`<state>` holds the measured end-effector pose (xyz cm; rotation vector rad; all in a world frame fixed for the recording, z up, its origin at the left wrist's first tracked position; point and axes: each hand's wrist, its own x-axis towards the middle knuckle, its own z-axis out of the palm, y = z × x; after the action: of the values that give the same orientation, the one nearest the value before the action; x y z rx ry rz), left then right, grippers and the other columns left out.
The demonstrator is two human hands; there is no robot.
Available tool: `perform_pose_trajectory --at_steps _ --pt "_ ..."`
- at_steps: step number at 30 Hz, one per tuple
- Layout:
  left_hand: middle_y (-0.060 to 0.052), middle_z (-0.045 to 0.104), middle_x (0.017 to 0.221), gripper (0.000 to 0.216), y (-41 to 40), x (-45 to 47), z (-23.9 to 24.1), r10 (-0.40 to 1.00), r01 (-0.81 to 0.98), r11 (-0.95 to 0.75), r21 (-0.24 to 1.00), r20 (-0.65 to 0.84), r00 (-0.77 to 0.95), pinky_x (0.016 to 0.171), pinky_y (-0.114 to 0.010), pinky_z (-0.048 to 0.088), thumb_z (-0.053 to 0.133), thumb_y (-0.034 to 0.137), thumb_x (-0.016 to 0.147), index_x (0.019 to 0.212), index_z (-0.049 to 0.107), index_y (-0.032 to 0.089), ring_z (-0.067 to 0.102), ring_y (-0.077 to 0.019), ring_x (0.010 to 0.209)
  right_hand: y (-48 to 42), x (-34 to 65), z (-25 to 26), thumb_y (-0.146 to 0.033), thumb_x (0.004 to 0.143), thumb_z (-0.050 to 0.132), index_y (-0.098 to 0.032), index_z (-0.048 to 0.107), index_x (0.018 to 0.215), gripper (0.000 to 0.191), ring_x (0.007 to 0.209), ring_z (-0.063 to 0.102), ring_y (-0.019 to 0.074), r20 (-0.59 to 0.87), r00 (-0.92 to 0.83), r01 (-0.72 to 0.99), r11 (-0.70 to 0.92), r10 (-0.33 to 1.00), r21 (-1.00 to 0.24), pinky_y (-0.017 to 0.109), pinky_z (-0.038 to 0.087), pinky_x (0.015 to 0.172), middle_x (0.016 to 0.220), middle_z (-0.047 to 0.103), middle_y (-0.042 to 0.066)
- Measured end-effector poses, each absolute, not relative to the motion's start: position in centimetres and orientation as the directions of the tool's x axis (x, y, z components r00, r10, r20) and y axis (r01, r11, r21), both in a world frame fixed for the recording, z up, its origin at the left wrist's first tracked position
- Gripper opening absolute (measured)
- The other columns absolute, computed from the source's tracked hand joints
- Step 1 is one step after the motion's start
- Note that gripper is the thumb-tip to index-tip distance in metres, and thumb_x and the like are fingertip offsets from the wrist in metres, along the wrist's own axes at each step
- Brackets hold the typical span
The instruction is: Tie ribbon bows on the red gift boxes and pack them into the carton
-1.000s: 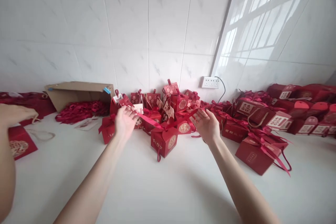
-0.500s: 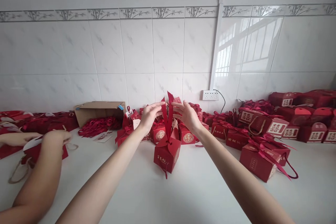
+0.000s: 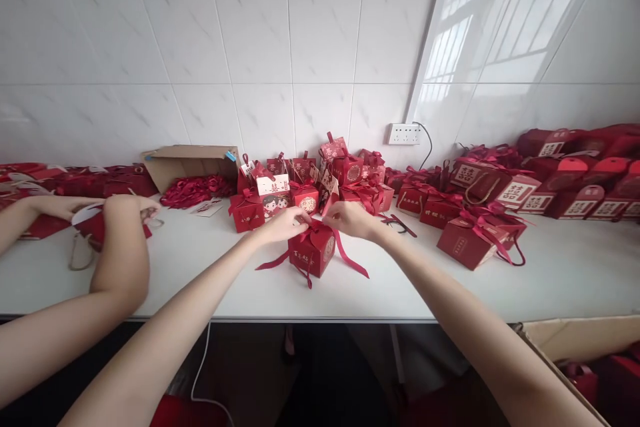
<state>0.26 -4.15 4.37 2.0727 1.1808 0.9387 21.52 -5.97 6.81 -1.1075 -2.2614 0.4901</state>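
Observation:
A small red gift box (image 3: 311, 259) with gold print stands on the white table in front of me. A red ribbon (image 3: 354, 263) is drawn round its top, and its two tails spread out to the left and right. My left hand (image 3: 289, 223) pinches the ribbon at the box's upper left. On the upper right, my right hand (image 3: 349, 218) is closed on the ribbon too, with its fingertips close to the left ones. The fingers partly hide the knot. A short red cord hangs down the box's front edge.
Finished-looking red boxes (image 3: 249, 212) crowd behind it, with more (image 3: 473, 240) stacked at right. A cardboard carton (image 3: 190, 152) holds red ribbons. At left, another person's hands (image 3: 145, 205) work on a red box. An open carton (image 3: 580, 337) stands below the table edge at right.
Both hands have come down from the raised ribbon ends to the box top and closed there. The ribbon tails now hang out sideways. My view has tilted downward.

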Motion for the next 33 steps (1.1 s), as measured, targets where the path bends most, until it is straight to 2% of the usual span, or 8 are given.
perform_pose_trajectory --at_steps 2,9,14,22,25,27,30,33 --pt "-0.004 0.067 0.084 0.012 -4.4 1.1 3.5 0.869 0.523 -0.477 0.706 0.292 0.399 0.069 -0.031 0.049 0.061 0.025 0.061 0.071 0.068 0.022 0.062 -0.0207 0.074 -5.9 20.0 5.6 -0.017 0.076 0.059 -0.018 0.065 0.062 0.015 0.067 0.056 0.0152 0.320 -0.506 0.666 0.598 0.801 -0.446 0.024 0.037 0.061 0.070 0.063 0.003" --pt "-0.004 0.063 0.077 0.013 -5.0 1.3 3.2 0.842 0.619 -0.530 0.580 0.276 0.463 0.064 -0.029 0.048 0.056 0.025 0.065 0.067 0.068 0.022 0.060 -0.0205 0.070 -6.2 18.1 4.0 -0.011 0.074 0.057 -0.016 0.065 0.061 0.015 0.068 0.059 0.0218 0.262 -0.492 0.738 0.557 0.831 -0.381 0.029 0.036 0.058 0.076 0.061 0.011" --pt "-0.004 0.061 0.071 0.011 -5.2 1.2 3.5 0.827 0.650 -0.558 0.515 0.280 0.488 0.056 -0.028 0.045 0.055 0.024 0.065 0.060 0.065 0.022 0.058 -0.0193 0.063 -6.5 18.3 3.9 -0.009 0.075 0.056 -0.015 0.061 0.060 0.017 0.068 0.058 0.0182 0.263 -0.546 0.718 0.606 0.796 -0.342 0.027 0.039 0.060 0.074 0.058 0.009" --pt "-0.003 0.059 0.072 0.012 -6.3 1.9 3.2 0.798 0.701 -0.600 0.385 0.352 0.490 0.056 -0.026 0.043 0.051 0.029 0.070 0.063 0.060 0.025 0.060 -0.0198 0.064 -6.9 21.1 3.5 -0.016 0.083 0.056 -0.015 0.060 0.091 0.009 0.083 0.058 0.0128 0.326 -0.562 0.668 0.650 0.760 -0.362 0.023 0.045 0.075 0.095 0.058 0.006" --pt "-0.002 0.057 0.072 0.015 -6.0 1.3 2.5 0.801 0.738 -0.578 0.349 0.416 0.430 0.052 -0.025 0.041 0.049 0.031 0.072 0.063 0.058 0.024 0.058 -0.0182 0.059 -6.7 26.4 4.6 -0.028 0.079 0.063 -0.020 0.056 0.106 0.028 0.095 0.057 0.0162 0.302 -0.319 0.854 0.411 0.898 -0.320 0.026 0.045 0.080 0.109 0.055 0.008" --pt "-0.002 0.056 0.069 0.013 -5.2 0.5 2.3 0.807 0.758 -0.548 0.354 0.461 0.369 0.050 -0.025 0.040 0.051 0.031 0.070 0.060 0.057 0.024 0.056 -0.0179 0.056 -6.9 31.6 5.4 -0.036 0.079 0.062 -0.020 0.054 0.110 0.036 0.109 0.051 0.0246 0.293 0.023 0.965 0.055 0.956 -0.256 0.035 0.043 0.087 0.119 0.050 0.013" --pt "-0.003 0.055 0.069 0.005 -4.2 0.1 3.2 0.792 0.769 -0.505 0.392 0.565 0.231 0.052 -0.026 0.041 0.059 0.026 0.063 0.059 0.057 0.024 0.053 -0.0196 0.057 -7.6 39.6 5.8 -0.045 0.073 0.065 -0.010 0.044 0.120 0.063 0.117 0.041 0.0426 0.265 0.349 0.926 -0.288 0.899 -0.243 0.057 0.037 0.086 0.122 0.041 0.027" --pt "-0.005 0.057 0.078 0.003 -4.7 1.9 4.7 0.698 0.706 -0.576 0.412 0.697 0.163 0.070 -0.032 0.046 0.059 0.022 0.064 0.068 0.060 0.023 0.055 -0.0240 0.074 -8.5 45.0 4.7 -0.049 0.065 0.070 -0.011 0.047 0.118 0.069 0.106 0.050 0.0403 0.164 0.450 0.882 -0.407 0.878 -0.238 0.051 0.042 0.079 0.114 0.047 0.023"
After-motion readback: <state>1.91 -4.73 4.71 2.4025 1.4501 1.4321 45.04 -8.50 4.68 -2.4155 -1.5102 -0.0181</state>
